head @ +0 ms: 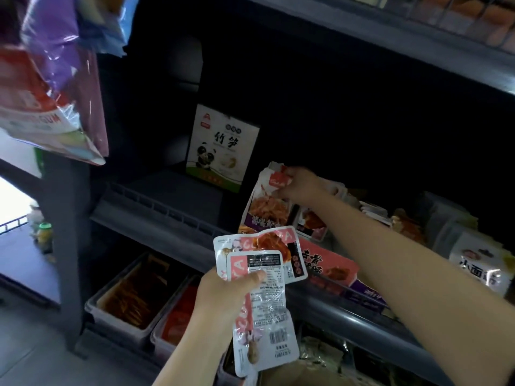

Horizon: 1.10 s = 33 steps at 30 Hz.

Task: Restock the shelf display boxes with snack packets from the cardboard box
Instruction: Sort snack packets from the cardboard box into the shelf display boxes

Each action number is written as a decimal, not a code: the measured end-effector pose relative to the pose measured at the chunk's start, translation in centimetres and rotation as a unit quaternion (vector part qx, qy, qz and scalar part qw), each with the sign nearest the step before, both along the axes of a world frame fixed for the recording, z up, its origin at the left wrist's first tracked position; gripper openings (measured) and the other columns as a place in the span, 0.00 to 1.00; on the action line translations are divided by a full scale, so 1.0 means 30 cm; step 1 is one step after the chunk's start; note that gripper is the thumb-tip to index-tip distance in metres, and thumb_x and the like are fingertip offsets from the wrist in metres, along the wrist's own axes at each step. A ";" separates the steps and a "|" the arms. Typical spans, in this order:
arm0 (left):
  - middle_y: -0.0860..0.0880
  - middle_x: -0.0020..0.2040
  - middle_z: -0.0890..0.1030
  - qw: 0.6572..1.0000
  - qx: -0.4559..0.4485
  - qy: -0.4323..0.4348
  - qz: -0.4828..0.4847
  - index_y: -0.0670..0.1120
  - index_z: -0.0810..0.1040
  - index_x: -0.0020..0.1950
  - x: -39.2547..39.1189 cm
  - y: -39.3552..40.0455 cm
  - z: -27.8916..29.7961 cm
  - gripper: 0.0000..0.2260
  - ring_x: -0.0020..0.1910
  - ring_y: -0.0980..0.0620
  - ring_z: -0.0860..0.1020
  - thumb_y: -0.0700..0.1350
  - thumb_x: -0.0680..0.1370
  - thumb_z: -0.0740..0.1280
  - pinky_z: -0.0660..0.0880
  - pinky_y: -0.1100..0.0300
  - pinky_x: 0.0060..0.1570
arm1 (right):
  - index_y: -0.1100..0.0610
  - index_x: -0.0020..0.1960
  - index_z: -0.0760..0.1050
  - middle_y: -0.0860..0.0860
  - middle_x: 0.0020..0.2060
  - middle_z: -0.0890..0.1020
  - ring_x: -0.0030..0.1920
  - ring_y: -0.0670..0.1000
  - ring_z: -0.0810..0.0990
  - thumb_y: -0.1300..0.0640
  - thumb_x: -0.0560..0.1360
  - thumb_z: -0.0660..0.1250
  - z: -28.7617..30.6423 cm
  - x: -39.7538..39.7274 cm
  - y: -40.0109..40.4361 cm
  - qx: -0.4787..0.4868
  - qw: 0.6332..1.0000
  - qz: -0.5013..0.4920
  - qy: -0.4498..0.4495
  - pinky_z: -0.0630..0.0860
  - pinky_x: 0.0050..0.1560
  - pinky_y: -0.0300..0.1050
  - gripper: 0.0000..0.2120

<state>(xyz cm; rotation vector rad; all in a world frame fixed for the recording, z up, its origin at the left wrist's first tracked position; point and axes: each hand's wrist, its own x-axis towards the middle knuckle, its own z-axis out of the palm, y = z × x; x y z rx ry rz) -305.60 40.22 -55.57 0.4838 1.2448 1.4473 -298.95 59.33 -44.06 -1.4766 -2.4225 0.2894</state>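
Note:
My left hand (223, 291) grips a fan of several red-and-white snack packets (262, 274) in front of the shelf edge. My right hand (299, 185) reaches over the middle shelf and pinches one small red-and-white packet (278, 178) at the top of a purple-and-red display box (264, 210). A pink display box (331, 263) lies just below my right forearm. A brown cardboard surface (295, 376) shows at the bottom edge, partly hidden by the packets.
A white panda-print box (220, 149) stands at the back of the dark shelf. More snack boxes (479, 263) fill the shelf to the right. Plastic bins (133, 299) sit on the lower shelf. Hanging bags (53, 79) crowd the upper left.

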 end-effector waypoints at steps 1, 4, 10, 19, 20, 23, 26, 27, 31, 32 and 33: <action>0.48 0.40 0.86 1.000 0.003 -0.004 0.001 0.44 0.81 0.48 0.001 -0.001 0.001 0.09 0.40 0.46 0.85 0.37 0.70 0.76 0.80 0.46 0.49 | 0.59 0.66 0.72 0.52 0.57 0.77 0.60 0.54 0.76 0.55 0.72 0.72 -0.018 0.002 0.001 0.015 1.000 0.014 -0.009 0.70 0.51 0.39 0.24; 0.47 0.41 0.86 1.000 0.009 -0.010 0.009 0.44 0.82 0.48 0.003 0.001 0.001 0.09 0.41 0.45 0.85 0.36 0.70 0.76 0.79 0.44 0.51 | 0.57 0.65 0.71 0.55 0.58 0.78 0.57 0.55 0.77 0.54 0.73 0.71 -0.050 0.012 0.003 0.071 0.991 0.052 -0.098 0.69 0.45 0.40 0.23; 0.48 0.43 0.86 1.000 0.012 -0.020 0.009 0.46 0.82 0.48 0.017 0.010 0.000 0.10 0.44 0.44 0.85 0.37 0.70 0.76 0.78 0.42 0.55 | 0.54 0.72 0.59 0.55 0.58 0.77 0.56 0.57 0.77 0.44 0.70 0.73 -0.053 0.026 -0.024 0.146 0.961 0.088 -0.219 0.68 0.44 0.42 0.38; 0.48 0.41 0.86 0.999 0.006 -0.023 0.021 0.46 0.82 0.47 0.027 0.016 -0.003 0.09 0.44 0.44 0.85 0.37 0.70 0.76 0.78 0.42 0.54 | 0.56 0.69 0.63 0.53 0.55 0.78 0.54 0.55 0.77 0.40 0.68 0.73 -0.049 0.007 -0.024 0.222 0.929 0.030 -0.294 0.66 0.44 0.42 0.37; 0.48 0.41 0.86 1.000 0.004 -0.022 0.022 0.46 0.82 0.47 0.026 0.016 -0.003 0.09 0.44 0.44 0.85 0.37 0.70 0.76 0.78 0.42 0.54 | 0.57 0.69 0.62 0.54 0.55 0.78 0.54 0.55 0.77 0.41 0.69 0.72 -0.049 0.007 -0.023 0.236 0.925 0.022 -0.298 0.66 0.45 0.43 0.36; 0.48 0.41 0.86 0.999 0.006 -0.023 0.022 0.46 0.82 0.46 0.023 0.018 -0.001 0.08 0.44 0.44 0.85 0.37 0.70 0.76 0.78 0.42 0.55 | 0.60 0.71 0.59 0.55 0.55 0.78 0.54 0.56 0.78 0.47 0.72 0.71 -0.058 0.005 -0.022 0.281 0.910 0.002 -0.306 0.69 0.50 0.45 0.36; 0.48 0.41 0.86 0.999 0.005 -0.024 0.022 0.46 0.82 0.45 0.022 0.019 -0.003 0.08 0.44 0.44 0.85 0.37 0.70 0.76 0.79 0.43 0.54 | 0.60 0.72 0.58 0.57 0.56 0.78 0.55 0.57 0.78 0.50 0.72 0.71 -0.063 0.003 -0.013 0.302 0.904 -0.001 -0.302 0.71 0.54 0.46 0.35; 0.48 0.41 0.86 0.999 0.006 -0.025 0.022 0.45 0.82 0.46 0.021 0.018 -0.003 0.08 0.43 0.44 0.85 0.37 0.70 0.76 0.79 0.43 0.53 | 0.60 0.71 0.58 0.57 0.56 0.78 0.55 0.57 0.77 0.50 0.72 0.71 -0.064 0.003 -0.008 0.291 0.908 0.002 -0.302 0.71 0.55 0.47 0.35; 0.47 0.41 0.86 0.999 0.003 -0.028 0.026 0.45 0.82 0.46 0.023 0.019 -0.002 0.09 0.44 0.45 0.85 0.36 0.70 0.76 0.79 0.43 0.53 | 0.58 0.73 0.59 0.57 0.61 0.75 0.60 0.58 0.74 0.50 0.73 0.70 -0.066 0.007 0.022 0.215 0.943 0.003 -0.255 0.70 0.56 0.46 0.34; 0.48 0.41 0.86 0.999 0.004 -0.028 0.027 0.45 0.82 0.47 0.022 0.018 -0.001 0.09 0.44 0.45 0.85 0.36 0.70 0.76 0.79 0.43 0.53 | 0.57 0.74 0.57 0.57 0.64 0.73 0.62 0.58 0.73 0.50 0.72 0.71 -0.066 0.012 0.027 0.198 0.953 0.008 -0.231 0.69 0.59 0.46 0.36; 0.48 0.42 0.86 0.999 0.006 -0.029 0.026 0.45 0.82 0.47 0.023 0.018 0.000 0.09 0.44 0.45 0.85 0.36 0.70 0.76 0.79 0.43 0.53 | 0.55 0.74 0.56 0.57 0.66 0.71 0.65 0.58 0.71 0.50 0.71 0.72 -0.067 0.016 0.029 0.184 0.960 0.014 -0.209 0.67 0.62 0.47 0.38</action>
